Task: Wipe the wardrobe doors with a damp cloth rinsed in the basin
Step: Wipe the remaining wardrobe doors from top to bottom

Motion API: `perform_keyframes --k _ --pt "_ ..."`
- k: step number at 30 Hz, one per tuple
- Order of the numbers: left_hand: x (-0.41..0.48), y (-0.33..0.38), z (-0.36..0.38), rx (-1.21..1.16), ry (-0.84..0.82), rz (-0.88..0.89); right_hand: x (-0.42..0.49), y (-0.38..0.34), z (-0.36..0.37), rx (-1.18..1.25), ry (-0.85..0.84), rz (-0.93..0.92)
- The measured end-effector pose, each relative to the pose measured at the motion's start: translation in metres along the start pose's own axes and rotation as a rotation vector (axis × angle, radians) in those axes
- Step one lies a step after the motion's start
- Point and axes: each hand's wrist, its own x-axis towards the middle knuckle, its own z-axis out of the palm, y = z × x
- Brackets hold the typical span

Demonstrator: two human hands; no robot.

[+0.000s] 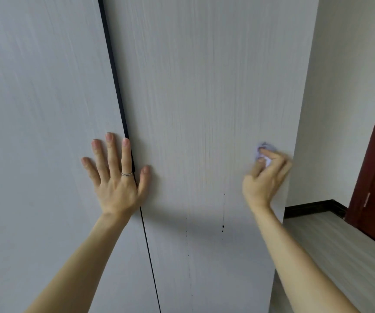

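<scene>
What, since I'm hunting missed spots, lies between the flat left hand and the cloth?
Head view: only bare right wardrobe door, no object; dark drips sit lower.

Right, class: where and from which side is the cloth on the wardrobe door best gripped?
Probably grip the cloth by its bunched middle, coming straight at the door from the room side. It is a soft wad against an upright panel, so only its outward face is free; the right hand grips it that way.

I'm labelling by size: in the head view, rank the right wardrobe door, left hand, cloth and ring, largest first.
Largest first:
right wardrobe door
left hand
cloth, partly hidden in the right hand
ring
</scene>
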Motion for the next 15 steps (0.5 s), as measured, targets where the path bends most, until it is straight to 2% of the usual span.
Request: perform_keyframes --k 2,4,6,9,11,13,15 --pt "-0.001 0.003 0.002 -0.004 -0.010 -0.016 0.021 0.011 -0.004 0.007 0.119 0.198" --pt "-0.001 0.006 0.002 -0.016 -0.026 -0.023 0.000 0.000 0.004 0.000 0.135 0.233" --pt "0.000 0.005 0.001 -0.020 -0.028 -0.023 -0.049 -0.022 0.014 -0.001 0.073 0.144" --pt "-0.001 0.003 0.000 -0.011 -0.028 -0.021 -0.135 -0.042 0.013 -0.014 -0.208 -0.202" --pt "-0.002 0.000 -0.002 -0.022 -0.039 -0.009 -0.155 -0.036 0.003 0.027 -0.360 -0.329" --pt "-0.002 0.000 -0.005 -0.006 -0.039 0.003 -0.136 -0.024 -0.003 0.049 -0.384 -0.370" --pt "-0.003 0.002 -0.006 -0.022 -0.051 -0.009 -0.102 -0.006 -0.008 0.016 -0.250 -0.215"
